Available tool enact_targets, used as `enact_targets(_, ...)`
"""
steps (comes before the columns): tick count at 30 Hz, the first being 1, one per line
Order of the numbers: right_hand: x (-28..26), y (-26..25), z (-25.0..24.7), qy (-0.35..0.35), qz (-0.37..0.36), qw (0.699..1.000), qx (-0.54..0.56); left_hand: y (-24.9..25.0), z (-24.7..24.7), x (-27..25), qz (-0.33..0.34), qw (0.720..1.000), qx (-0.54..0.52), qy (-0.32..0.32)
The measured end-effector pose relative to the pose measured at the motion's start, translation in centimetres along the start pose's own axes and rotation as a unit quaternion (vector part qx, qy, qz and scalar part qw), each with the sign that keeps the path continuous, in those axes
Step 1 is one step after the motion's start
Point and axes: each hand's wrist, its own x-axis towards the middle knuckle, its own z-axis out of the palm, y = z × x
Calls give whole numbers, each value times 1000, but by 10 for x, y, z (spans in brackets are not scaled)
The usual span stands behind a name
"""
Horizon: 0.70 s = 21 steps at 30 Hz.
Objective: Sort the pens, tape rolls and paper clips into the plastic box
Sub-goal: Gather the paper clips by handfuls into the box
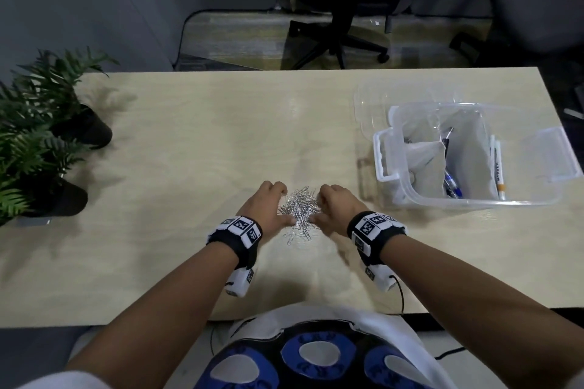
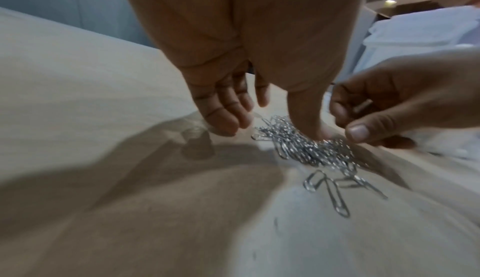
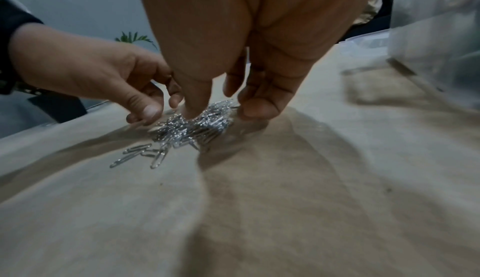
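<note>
A heap of silver paper clips (image 1: 300, 209) lies on the wooden table (image 1: 189, 151) near its front edge. My left hand (image 1: 286, 207) cups the heap from the left and my right hand (image 1: 317, 208) from the right, fingers curled around it and thumbs pressing in. In the left wrist view my left hand (image 2: 272, 127) has its thumb on the paper clips (image 2: 306, 150) and its fingertips on the table. The right wrist view shows my right hand (image 3: 223, 111) pinching the paper clips (image 3: 192, 129). The clear plastic box (image 1: 398, 164) stands to the right with pens (image 1: 452, 183) inside.
The box's clear lid (image 1: 368, 104) lies behind it. Two potted plants (image 1: 47, 123) stand at the table's left edge. A few loose clips (image 1: 295, 235) trail toward me. An office chair (image 1: 338, 41) stands beyond the far edge.
</note>
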Motion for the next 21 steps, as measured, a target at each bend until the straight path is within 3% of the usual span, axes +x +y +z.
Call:
enact_targets(5,-4,-6,11,-2,-45,998,-38,5,13,-8,6,997,76,-25)
enact_targets(13,13,-22,15,-1,-67,996,-57,22,15,-1,16,999,35,2)
enact_targets(21,14,-27,7,10,-53,995,-88,23,16,4,21,998,61,22)
